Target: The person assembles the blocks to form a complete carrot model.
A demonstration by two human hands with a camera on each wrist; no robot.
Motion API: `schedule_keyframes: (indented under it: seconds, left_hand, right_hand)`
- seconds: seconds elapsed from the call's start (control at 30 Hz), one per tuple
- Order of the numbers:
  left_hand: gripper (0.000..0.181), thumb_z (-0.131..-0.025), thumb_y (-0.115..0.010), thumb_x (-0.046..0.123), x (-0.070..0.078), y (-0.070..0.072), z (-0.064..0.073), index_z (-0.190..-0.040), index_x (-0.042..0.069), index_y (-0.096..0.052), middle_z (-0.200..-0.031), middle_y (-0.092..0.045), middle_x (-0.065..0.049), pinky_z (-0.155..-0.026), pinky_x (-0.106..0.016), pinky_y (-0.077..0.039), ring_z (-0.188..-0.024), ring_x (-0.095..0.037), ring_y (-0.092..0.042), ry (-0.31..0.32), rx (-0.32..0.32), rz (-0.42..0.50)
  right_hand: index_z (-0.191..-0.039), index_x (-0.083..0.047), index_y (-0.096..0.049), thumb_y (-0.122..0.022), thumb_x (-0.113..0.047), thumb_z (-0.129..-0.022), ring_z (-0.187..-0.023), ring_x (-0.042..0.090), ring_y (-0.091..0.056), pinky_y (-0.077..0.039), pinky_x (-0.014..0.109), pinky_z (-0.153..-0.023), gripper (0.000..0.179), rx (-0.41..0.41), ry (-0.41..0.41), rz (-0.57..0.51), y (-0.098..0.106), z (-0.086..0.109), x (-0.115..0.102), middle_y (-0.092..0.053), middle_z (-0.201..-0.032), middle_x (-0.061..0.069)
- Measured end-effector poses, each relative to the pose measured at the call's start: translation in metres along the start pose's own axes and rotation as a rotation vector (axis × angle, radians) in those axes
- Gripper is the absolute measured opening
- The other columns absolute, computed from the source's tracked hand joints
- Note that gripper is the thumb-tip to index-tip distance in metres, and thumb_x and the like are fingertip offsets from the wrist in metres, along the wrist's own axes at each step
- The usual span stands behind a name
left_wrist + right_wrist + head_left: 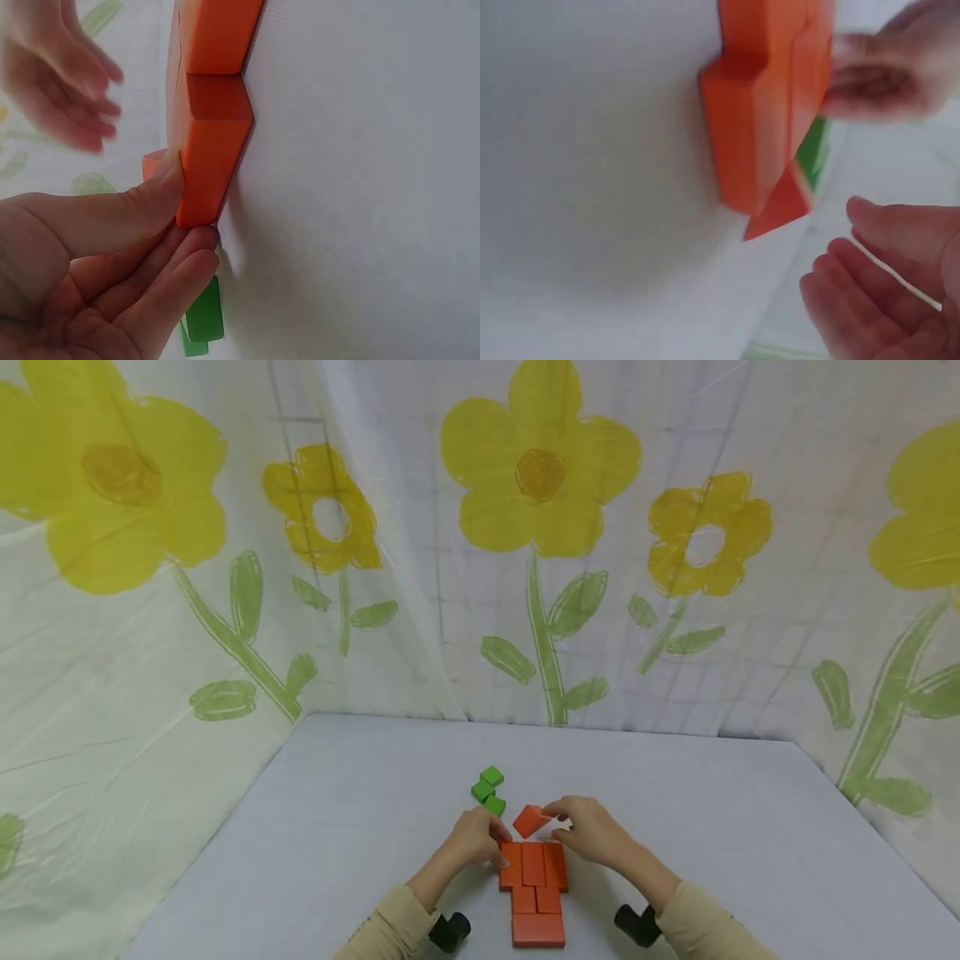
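Several flat orange blocks (537, 929) lie edge to edge on the white table, wider at the far end. My left hand (474, 839) is at the far left corner of this group. In the left wrist view its thumb (161, 191) presses one face of the corner orange block (214, 161) while the fingers curl at its end. Beyond the group's far edge, a loose orange block (529, 821) sits at an angle. My right hand (592, 831) is just right of that loose block. The right wrist view shows a gap between its relaxed fingers (832, 262) and the orange blocks, with nothing held.
Three green cubes (483, 791) form a crooked row beyond the left hand. A black device shows below each wrist, one at the left (450, 932) and one at the right (637, 927). A white curtain (420, 610) with yellow flowers hangs behind the table (360, 777).
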State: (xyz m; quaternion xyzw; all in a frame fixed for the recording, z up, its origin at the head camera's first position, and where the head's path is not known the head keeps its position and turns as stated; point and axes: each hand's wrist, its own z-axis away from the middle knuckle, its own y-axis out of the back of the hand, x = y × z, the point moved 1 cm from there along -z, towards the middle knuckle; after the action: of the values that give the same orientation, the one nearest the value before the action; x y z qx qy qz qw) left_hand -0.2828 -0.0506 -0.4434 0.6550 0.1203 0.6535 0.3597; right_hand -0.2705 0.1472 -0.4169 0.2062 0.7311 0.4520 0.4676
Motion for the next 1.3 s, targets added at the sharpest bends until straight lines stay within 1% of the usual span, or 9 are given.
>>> schedule_keyframes:
  seconds: [0.07, 0.2, 0.37, 0.53, 0.7, 0.93, 1.1, 1.2, 1.3]
  left_hand:
    - [0.020, -0.069, -0.082, -0.007, 0.000, 0.001, 0.000, -0.085, 0.000, -0.073, -0.076, -0.063, -0.005, -0.063, -0.032, -0.050, -0.068, -0.017, -0.053, 0.002, 0.001, 0.005]
    - [0.020, -0.068, -0.082, -0.008, 0.000, 0.000, 0.001, -0.085, -0.001, -0.073, -0.076, -0.063, -0.005, -0.060, -0.031, -0.049, -0.066, -0.017, -0.053, 0.000, 0.000, 0.017]
    - [0.021, -0.067, -0.083, -0.007, 0.000, -0.001, 0.001, -0.084, -0.001, -0.073, -0.077, -0.066, -0.005, -0.058, -0.030, -0.049, -0.066, -0.017, -0.053, -0.016, 0.004, 0.014]
    - [0.021, -0.067, -0.084, -0.006, 0.000, -0.001, 0.000, -0.085, -0.001, -0.073, -0.078, -0.066, -0.005, -0.060, -0.030, -0.049, -0.068, -0.017, -0.053, -0.018, 0.004, 0.005]
    - [0.021, -0.067, -0.084, -0.005, -0.001, 0.001, -0.001, -0.084, -0.001, -0.073, -0.076, -0.064, -0.004, -0.061, -0.031, -0.049, -0.068, -0.016, -0.053, -0.018, 0.004, -0.002]
    - [0.021, -0.066, -0.083, -0.007, -0.001, 0.000, -0.002, -0.084, -0.001, -0.073, -0.076, -0.065, -0.003, -0.062, -0.030, -0.049, -0.069, -0.015, -0.053, -0.028, 0.003, -0.008]
    - [0.021, -0.066, -0.083, -0.008, 0.000, 0.000, -0.001, -0.083, -0.001, -0.073, -0.075, -0.064, -0.003, -0.062, -0.030, -0.049, -0.068, -0.015, -0.053, -0.024, 0.006, -0.008]
    - [0.021, -0.066, -0.083, -0.008, 0.001, 0.000, -0.001, -0.084, -0.001, -0.073, -0.075, -0.064, -0.003, -0.063, -0.031, -0.050, -0.068, -0.016, -0.053, -0.017, 0.009, -0.006]
    - [0.021, -0.067, -0.082, -0.008, 0.001, 0.000, 0.000, -0.084, -0.001, -0.073, -0.075, -0.064, -0.004, -0.064, -0.032, -0.050, -0.069, -0.016, -0.054, -0.010, 0.009, -0.001]
  right_hand:
    - [-0.111, 0.006, -0.067, -0.070, 0.005, -0.082, -0.097, 0.035, -0.063, -0.053, 0.047, -0.080, 0.029, -0.016, -0.004, -0.010, -0.003, -0.012, 0.008, -0.067, -0.107, 0.019]
    - [-0.122, 0.009, -0.061, -0.061, 0.004, -0.089, -0.113, 0.042, -0.057, -0.045, 0.054, -0.092, 0.034, -0.113, 0.004, -0.026, -0.010, -0.031, 0.019, -0.063, -0.119, 0.024]
    - [-0.121, 0.007, -0.061, -0.058, 0.000, -0.093, -0.110, 0.040, -0.059, -0.046, 0.054, -0.091, 0.030, -0.188, -0.018, -0.058, -0.015, -0.039, 0.021, -0.064, -0.116, 0.024]
    - [-0.106, -0.002, -0.060, -0.065, -0.001, -0.086, -0.090, 0.031, -0.060, -0.049, 0.046, -0.079, 0.021, -0.170, -0.013, -0.099, -0.013, -0.037, 0.024, -0.065, -0.099, 0.014]
    - [-0.100, -0.005, -0.055, -0.074, 0.001, -0.076, -0.083, 0.023, -0.056, -0.047, 0.039, -0.073, 0.031, -0.138, 0.031, -0.128, -0.013, -0.035, 0.031, -0.062, -0.092, 0.007]
    - [-0.092, -0.003, -0.069, -0.076, 0.001, -0.077, -0.075, 0.012, -0.058, -0.050, 0.029, -0.069, 0.017, -0.049, 0.062, -0.097, -0.017, -0.030, 0.042, -0.067, -0.083, 0.000]
    - [-0.090, -0.003, -0.072, -0.076, 0.002, -0.078, -0.076, 0.011, -0.062, -0.051, 0.026, -0.070, 0.014, -0.010, 0.075, -0.124, -0.010, -0.022, 0.038, -0.070, -0.085, 0.000]
    - [-0.093, -0.003, -0.072, -0.076, 0.002, -0.079, -0.076, 0.010, -0.063, -0.051, 0.025, -0.069, 0.015, -0.020, 0.084, -0.154, -0.003, -0.014, 0.032, -0.070, -0.087, 0.002]
    - [-0.094, -0.003, -0.073, -0.076, 0.001, -0.079, -0.076, 0.008, -0.063, -0.052, 0.023, -0.069, 0.016, -0.070, 0.094, -0.214, 0.002, -0.002, 0.022, -0.071, -0.089, 0.002]
